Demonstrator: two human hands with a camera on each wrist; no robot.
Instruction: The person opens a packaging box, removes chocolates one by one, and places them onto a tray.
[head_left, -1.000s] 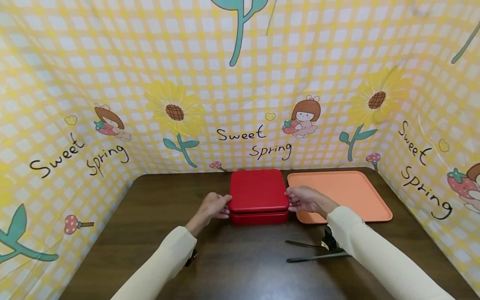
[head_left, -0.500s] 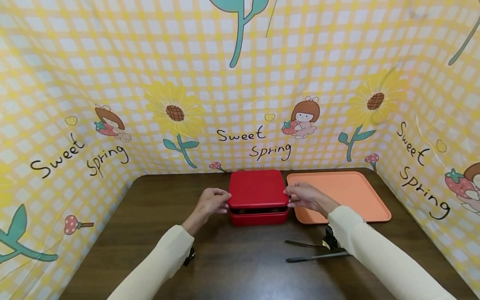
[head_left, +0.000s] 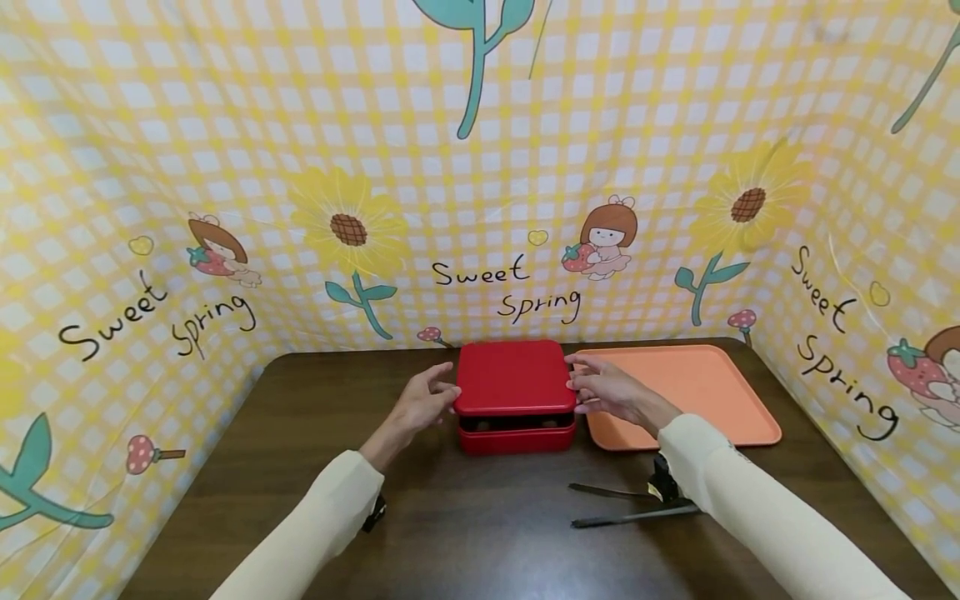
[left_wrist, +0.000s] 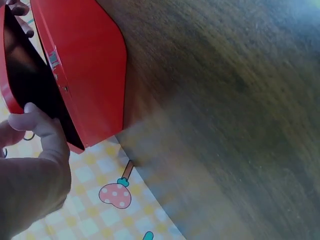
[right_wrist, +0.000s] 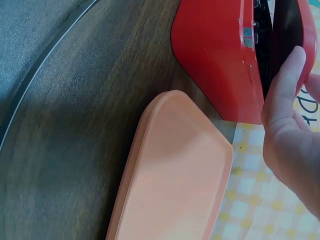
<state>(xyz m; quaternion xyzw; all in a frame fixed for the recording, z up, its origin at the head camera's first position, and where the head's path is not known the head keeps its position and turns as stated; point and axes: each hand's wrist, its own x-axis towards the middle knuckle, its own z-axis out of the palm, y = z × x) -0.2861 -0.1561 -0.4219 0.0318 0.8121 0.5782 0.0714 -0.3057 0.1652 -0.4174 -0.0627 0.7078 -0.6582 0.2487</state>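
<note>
A red lidded box [head_left: 516,442] with a metal catch on its front stands at the back middle of the table. Its lid [head_left: 513,377] is tilted up at the front, leaving a dark gap. My left hand [head_left: 418,404] pinches the lid's left edge. In the left wrist view its thumb [left_wrist: 42,125] lies against the lid's inner side. At the right edge my right hand [head_left: 609,392] pinches the lid too, and the right wrist view shows that thumb [right_wrist: 286,82] inside the rim. Most of the box's contents are hidden in shadow.
An orange tray [head_left: 693,392] lies right of the box, partly behind my right hand. Tongs [head_left: 611,522] with dark tips lie in front of it, partly covered by my right sleeve. A patterned cloth [head_left: 480,208] surrounds the dark wooden table [head_left: 337,392] at the back and sides.
The lid's front edge has risen, widening the gap over the box. Both hands stay at its sides, with their fingers now spread more. The tray and tongs have stayed put.
</note>
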